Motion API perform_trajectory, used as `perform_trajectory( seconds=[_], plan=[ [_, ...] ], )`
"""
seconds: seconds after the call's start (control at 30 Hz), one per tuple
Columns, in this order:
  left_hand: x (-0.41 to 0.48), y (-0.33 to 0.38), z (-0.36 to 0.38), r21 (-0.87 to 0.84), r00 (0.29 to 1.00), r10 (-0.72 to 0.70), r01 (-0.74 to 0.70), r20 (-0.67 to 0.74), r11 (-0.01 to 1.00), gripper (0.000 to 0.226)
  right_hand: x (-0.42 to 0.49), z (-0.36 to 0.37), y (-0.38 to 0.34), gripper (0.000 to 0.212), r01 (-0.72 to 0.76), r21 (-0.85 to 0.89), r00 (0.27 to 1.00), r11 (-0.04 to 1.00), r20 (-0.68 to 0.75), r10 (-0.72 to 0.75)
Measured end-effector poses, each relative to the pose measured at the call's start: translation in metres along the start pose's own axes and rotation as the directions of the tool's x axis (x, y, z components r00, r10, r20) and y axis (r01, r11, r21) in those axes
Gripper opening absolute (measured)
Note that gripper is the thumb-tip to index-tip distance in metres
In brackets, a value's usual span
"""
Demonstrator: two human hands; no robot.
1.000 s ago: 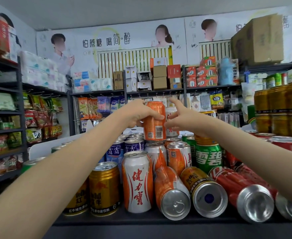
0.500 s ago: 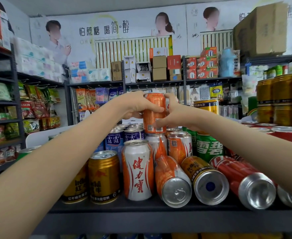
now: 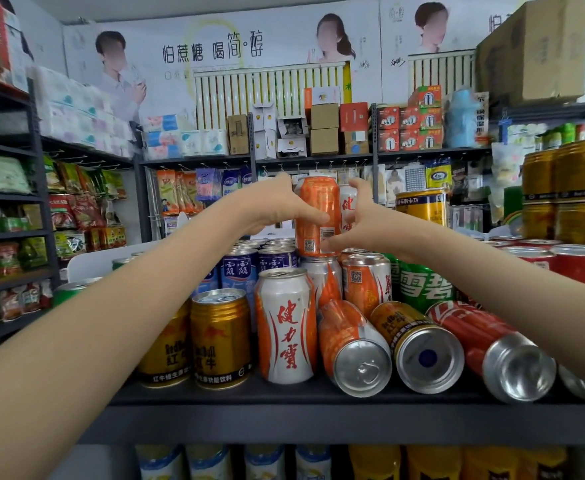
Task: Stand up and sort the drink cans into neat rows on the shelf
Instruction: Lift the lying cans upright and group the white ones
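One tall orange aluminium drink can [image 3: 317, 216], upright, raised over standing cans [image 3: 277, 265] at back of dark metal shelf [image 3: 284, 420]. Clasped from both sides by curled fingers [image 3: 320, 220] of left hand [image 3: 280, 209] and right hand [image 3: 363, 223], likely for steady, straight placement in a row.

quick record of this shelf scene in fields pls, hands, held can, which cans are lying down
left hand: grips the upright orange metal drink can
right hand: thumb at that can's base, fingers curved beside a white and orange can behind it; grip unclear
lying down: orange metal can, gold metal can, red metal can, front right, ends toward camera
upright in front: short gold metal can, tall white can with orange stripes
surface: dark metal shelf
sorting: unfinished
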State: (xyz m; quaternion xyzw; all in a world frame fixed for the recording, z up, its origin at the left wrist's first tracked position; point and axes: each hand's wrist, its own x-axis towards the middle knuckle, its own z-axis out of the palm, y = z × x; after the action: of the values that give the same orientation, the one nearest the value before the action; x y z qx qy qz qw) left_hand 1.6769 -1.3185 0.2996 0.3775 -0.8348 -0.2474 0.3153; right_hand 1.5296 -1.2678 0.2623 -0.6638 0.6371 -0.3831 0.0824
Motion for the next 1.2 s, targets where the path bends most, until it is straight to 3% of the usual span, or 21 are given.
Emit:
perform_trajectory(
  seconds=[0.03, 0.1, 0.17, 0.27, 0.43, 0.57, 0.63, 0.83, 0.97, 1.2],
  plan=[
    [-0.006, 0.001, -0.001, 0.069, 0.999, 0.010, -0.007, -0.039, 0.998, 0.089, -0.008, -0.001, -0.002, 0.113, 0.000, -0.095, 0.999, 0.996, -0.040, -0.004],
    [-0.027, 0.002, -0.005, 0.225, 0.983, 0.107, -0.072, -0.149, 0.972, 0.104, -0.027, -0.005, -0.006, 0.104, 0.046, -0.274, 0.986, 0.961, -0.143, -0.088],
    [-0.053, -0.002, -0.006, 0.390, 0.922, 0.277, -0.158, -0.270, 0.907, 0.100, -0.050, -0.008, -0.008, 0.091, 0.134, -0.431, 0.944, 0.892, -0.218, -0.247],
    [-0.094, -0.013, -0.001, 0.527, 0.822, 0.439, -0.207, -0.364, 0.824, 0.080, -0.094, -0.004, -0.014, 0.076, 0.229, -0.541, 0.925, 0.809, -0.138, -0.354],
    [-0.117, -0.038, 0.023, 0.616, 0.857, 0.405, -0.138, -0.319, 0.776, 0.059, -0.148, 0.023, -0.010, 0.085, 0.227, -0.636, 0.965, 0.738, 0.042, -0.260],
    [-0.123, -0.054, 0.048, 0.663, 0.866, 0.363, -0.050, -0.343, 0.747, 0.051, -0.157, 0.055, 0.016, 0.093, 0.176, -0.828, 0.957, 0.532, 0.017, -0.290],
    [-0.127, -0.057, 0.055, 0.700, 0.871, 0.362, -0.031, -0.331, 0.714, 0.057, -0.154, 0.063, 0.026, 0.093, 0.159, -0.856, 0.931, 0.492, -0.036, -0.364],
    [-0.125, -0.055, 0.054, 0.756, 0.879, 0.376, -0.025, -0.295, 0.654, 0.052, -0.149, 0.065, 0.025, 0.076, 0.176, -0.868, 0.915, 0.465, -0.030, -0.401],
    [-0.119, -0.052, 0.046, 0.720, 0.904, 0.366, -0.103, -0.220, 0.686, 0.053, -0.146, 0.070, 0.033, 0.064, 0.192, -0.870, 0.906, 0.455, -0.021, -0.423],
    [-0.115, -0.055, 0.042, 0.697, 0.917, 0.352, -0.128, -0.187, 0.705, 0.044, -0.144, 0.062, 0.028, 0.064, 0.175, -0.776, 0.888, 0.606, -0.142, -0.438]
  ],
)
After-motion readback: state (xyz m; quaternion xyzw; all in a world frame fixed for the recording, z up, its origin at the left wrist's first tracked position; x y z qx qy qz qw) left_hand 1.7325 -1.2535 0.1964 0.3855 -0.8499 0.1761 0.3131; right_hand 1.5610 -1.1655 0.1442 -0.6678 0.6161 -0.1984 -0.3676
